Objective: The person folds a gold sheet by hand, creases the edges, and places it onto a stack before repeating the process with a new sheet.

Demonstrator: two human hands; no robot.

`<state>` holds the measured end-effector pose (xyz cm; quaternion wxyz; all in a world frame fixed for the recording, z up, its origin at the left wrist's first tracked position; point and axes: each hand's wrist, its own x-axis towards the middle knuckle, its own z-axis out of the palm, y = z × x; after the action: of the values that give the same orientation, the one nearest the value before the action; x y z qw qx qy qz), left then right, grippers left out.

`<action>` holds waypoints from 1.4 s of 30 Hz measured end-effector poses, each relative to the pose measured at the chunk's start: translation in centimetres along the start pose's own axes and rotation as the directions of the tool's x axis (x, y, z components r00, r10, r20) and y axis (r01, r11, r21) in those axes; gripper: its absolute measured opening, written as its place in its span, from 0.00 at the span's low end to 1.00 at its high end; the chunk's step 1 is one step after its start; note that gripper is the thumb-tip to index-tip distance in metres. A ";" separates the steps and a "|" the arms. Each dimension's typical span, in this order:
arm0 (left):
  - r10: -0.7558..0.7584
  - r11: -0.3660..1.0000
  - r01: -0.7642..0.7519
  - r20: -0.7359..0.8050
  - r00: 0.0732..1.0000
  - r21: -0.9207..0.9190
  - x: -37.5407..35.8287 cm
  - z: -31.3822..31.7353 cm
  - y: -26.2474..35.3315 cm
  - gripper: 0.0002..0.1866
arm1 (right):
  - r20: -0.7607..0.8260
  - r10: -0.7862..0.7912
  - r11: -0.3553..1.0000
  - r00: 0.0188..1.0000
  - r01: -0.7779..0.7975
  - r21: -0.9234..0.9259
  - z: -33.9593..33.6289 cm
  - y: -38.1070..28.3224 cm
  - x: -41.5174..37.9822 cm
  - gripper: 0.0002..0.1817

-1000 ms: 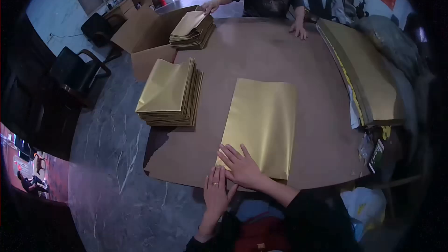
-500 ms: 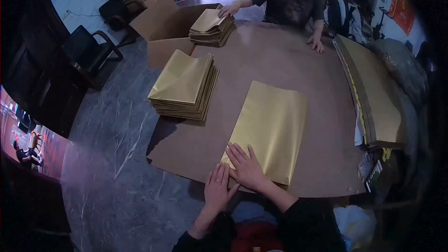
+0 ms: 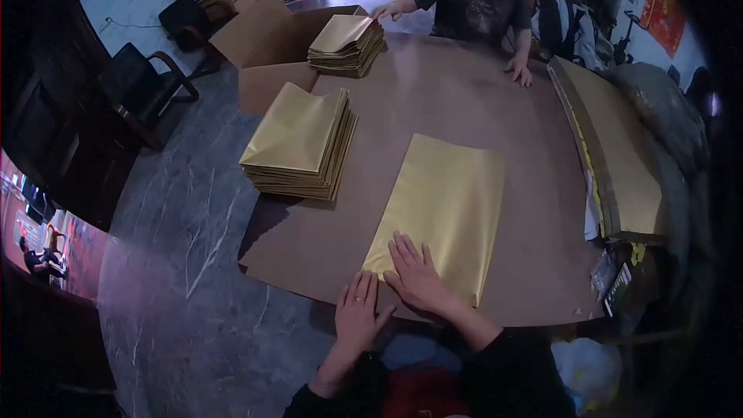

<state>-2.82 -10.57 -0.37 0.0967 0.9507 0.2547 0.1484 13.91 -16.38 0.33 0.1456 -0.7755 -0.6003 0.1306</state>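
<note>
1. The shiny gold rectangle sheet, which looks like paper, (image 3: 453,197) lies flat on the big brown counter (image 3: 538,263), with its short end close to the near edge.
2. The right hand (image 3: 418,282) is flat on the sheet's near left part, fingers spread, gripping nothing. The left hand (image 3: 357,310) is flat too, its fingertips at the near left corner, and it grips nothing either.
3. The sheet should be light and easy to bend. Its shine makes me think it is a bit slippery, and it could crease or tear if pulled hard. I cannot tell if it has more than one layer.
4. Good places to take hold are the two long sides or the corners, with soft fingers.
5. The counter looks flat. On it are a tall pile of gold folded pieces (image 3: 294,135) and a smaller gold pile (image 3: 347,40), near an open brown cardboard box (image 3: 275,81).
6. Across the counter is a person in a dark shirt (image 3: 484,11). Black chairs (image 3: 135,85) stand on the grey marble-like floor (image 3: 213,217).
</note>
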 end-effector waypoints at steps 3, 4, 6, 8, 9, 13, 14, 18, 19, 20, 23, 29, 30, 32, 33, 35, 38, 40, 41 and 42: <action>-0.010 1.000 0.010 -0.020 1.000 -0.011 -0.1 0.2 0.1 0.37 | 0.000 0.048 0.998 0.999 -0.048 -0.043 -0.6 0.0 -1.1 0.36; -0.016 1.000 0.016 -0.006 1.000 -0.001 0.0 0.1 0.2 0.37 | -0.018 0.047 0.995 0.999 -0.048 -0.092 -0.7 0.1 -1.4 0.36; -0.029 1.000 0.029 0.016 0.999 0.010 0.0 0.0 0.2 0.37 | -0.047 0.072 0.981 0.996 -0.079 -0.178 -0.7 0.1 -1.9 0.37; -0.035 0.999 0.035 0.013 0.999 -0.028 0.1 0.0 0.2 0.36 | 0.003 0.080 0.976 0.997 -0.078 -0.203 -1.9 0.3 -2.5 0.36; -0.042 0.999 0.042 0.020 0.999 -0.029 0.1 -0.1 0.3 0.36 | 0.004 0.077 0.976 0.997 -0.075 -0.206 -2.8 0.5 -2.6 0.36; -0.028 0.999 0.028 -0.001 1.000 -0.032 0.1 -0.3 0.2 0.36 | -0.114 0.164 0.963 0.980 -0.184 -0.195 -3.7 3.6 -2.7 0.31; -0.010 0.999 0.008 -0.027 1.000 -0.044 0.2 -0.2 0.2 0.36 | -0.127 0.186 0.961 0.974 -0.207 -0.181 -4.5 4.2 -2.7 0.31; 0.001 1.000 -0.002 -0.032 0.999 -0.024 0.1 -0.2 0.1 0.36 | -0.178 0.247 0.905 0.953 -0.292 -0.308 -4.3 7.3 -3.4 0.31; -0.007 1.000 0.007 -0.011 1.000 -0.020 0.1 -0.2 0.2 0.36 | -0.149 0.276 0.912 0.950 -0.308 -0.272 -4.6 7.3 -3.4 0.32; -0.014 1.000 0.015 0.010 1.000 -0.015 0.2 -0.2 0.2 0.36 | -0.147 0.277 0.911 0.950 -0.308 -0.273 -4.5 7.3 -3.3 0.32; -0.018 1.000 0.018 -0.004 1.000 -0.019 0.1 -0.1 0.2 0.36 | -0.126 0.294 0.904 0.947 -0.319 -0.286 -4.5 7.3 -3.3 0.32; -0.004 1.000 0.005 -0.031 0.999 0.009 0.0 0.0 0.2 0.36 | -0.139 0.260 0.923 0.956 -0.288 -0.255 -4.6 7.6 -3.1 0.31; -0.001 1.000 0.001 -0.028 1.000 0.007 0.0 0.0 0.3 0.36 | -0.125 0.267 0.929 0.955 -0.290 -0.229 -4.7 7.6 -3.1 0.32; -0.002 1.000 0.002 -0.039 0.999 0.014 0.1 -0.1 0.3 0.36 | -0.141 0.254 0.936 0.957 -0.279 -0.213 -4.3 8.1 -3.1 0.32; 0.002 1.000 -0.001 -0.034 0.999 0.013 0.1 -0.2 0.3 0.36 | -0.158 0.235 0.944 0.959 -0.264 -0.199 -4.1 8.3 -3.1 0.32; -0.012 1.000 0.012 -0.031 0.999 0.002 0.1 -0.3 0.4 0.36 | -0.126 0.260 0.945 0.957 -0.279 -0.168 -4.5 8.3 -3.0 0.31; -0.010 1.000 0.010 -0.036 0.999 -0.006 0.1 -0.2 0.4 0.36 | -0.147 0.249 0.961 0.957 -0.263 -0.088 -4.8 9.3 -3.1 0.31; -0.005 1.000 0.005 -0.043 0.999 -0.007 0.0 -0.2 0.4 0.36 | -0.391 0.327 0.910 0.860 -0.399 -0.117 -4.8 10.2 -2.9 0.30; -0.001 1.000 0.001 -0.040 0.999 -0.008 0.0 -0.2 0.4 0.36 | -0.429 0.409 0.870 0.806 -0.486 -0.085 -4.7 10.8 -2.9 0.32; -0.008 1.000 0.008 -0.033 0.999 -0.018 0.0 -0.3 0.4 0.36 | -0.446 0.457 0.861 0.769 -0.508 0.007 -4.6 11.7 -2.7 0.32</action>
<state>-2.67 -10.89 -0.01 0.1016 0.9462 0.2586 0.1658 25.40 -22.09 0.15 0.1920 -0.9197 -0.3393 -0.0465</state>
